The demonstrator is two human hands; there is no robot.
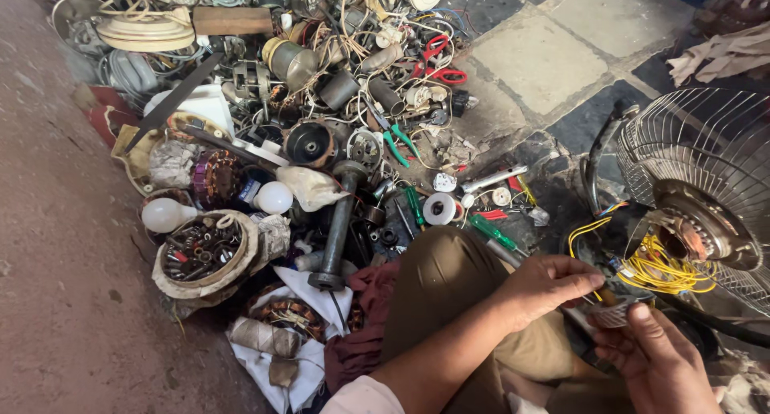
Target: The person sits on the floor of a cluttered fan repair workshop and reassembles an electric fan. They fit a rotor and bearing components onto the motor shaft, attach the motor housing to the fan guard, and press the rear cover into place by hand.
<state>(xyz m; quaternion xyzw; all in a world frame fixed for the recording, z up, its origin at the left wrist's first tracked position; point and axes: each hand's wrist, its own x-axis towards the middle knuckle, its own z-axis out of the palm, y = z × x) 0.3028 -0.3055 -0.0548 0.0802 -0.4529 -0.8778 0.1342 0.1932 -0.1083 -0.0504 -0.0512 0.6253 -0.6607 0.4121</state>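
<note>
My left hand [549, 286] reaches from the lower middle and pinches at the yellow wires [658, 269] that spill from the motor [706, 237] of a table fan. Right below it, my right hand [654, 358] grips a small ribbed part [613, 311] at the wires' end. The fan's wire guard [706, 153] lies tilted at the right edge. My bent knee in khaki trousers [449, 278] is just left of the hands.
A heap of scrap covers the floor to the left: two white bulbs [273, 197], a bowl of screws [204, 253], red scissors [437, 61], green-handled screwdrivers [491, 231], a tape roll [439, 209], motor windings [212, 177], a black shaft [337, 229]. Stone tiles [545, 57] lie behind.
</note>
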